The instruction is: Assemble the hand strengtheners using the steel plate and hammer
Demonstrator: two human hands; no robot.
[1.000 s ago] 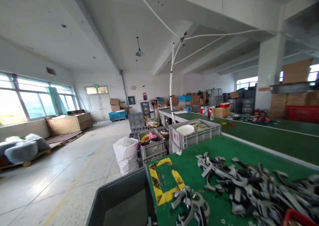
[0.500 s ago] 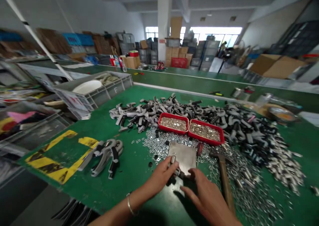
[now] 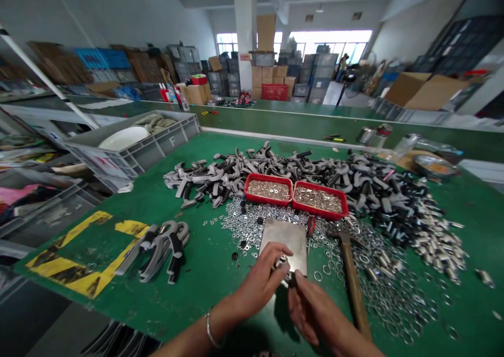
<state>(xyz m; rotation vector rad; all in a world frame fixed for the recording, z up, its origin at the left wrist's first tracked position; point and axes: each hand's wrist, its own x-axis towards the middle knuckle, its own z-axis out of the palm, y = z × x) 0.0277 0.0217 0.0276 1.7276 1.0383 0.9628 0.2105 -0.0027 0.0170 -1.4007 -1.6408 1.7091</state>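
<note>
Now, the left grip (image 3: 262,279) and the right grip (image 3: 315,311) clench a small metal part (image 3: 284,266) between them, at the near edge of a metal plate (image 3: 283,241).

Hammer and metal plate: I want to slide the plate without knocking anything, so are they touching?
Apart. The head view shows the hammer lying to the right of the metal plate, with washers between them.

Dull smooth steel seen in the plate (image 3: 283,247), varnished wood in the hammer handle (image 3: 353,286), glossy plastic in the red trays (image 3: 268,203), bright metal in the washers (image 3: 252,226)
</note>
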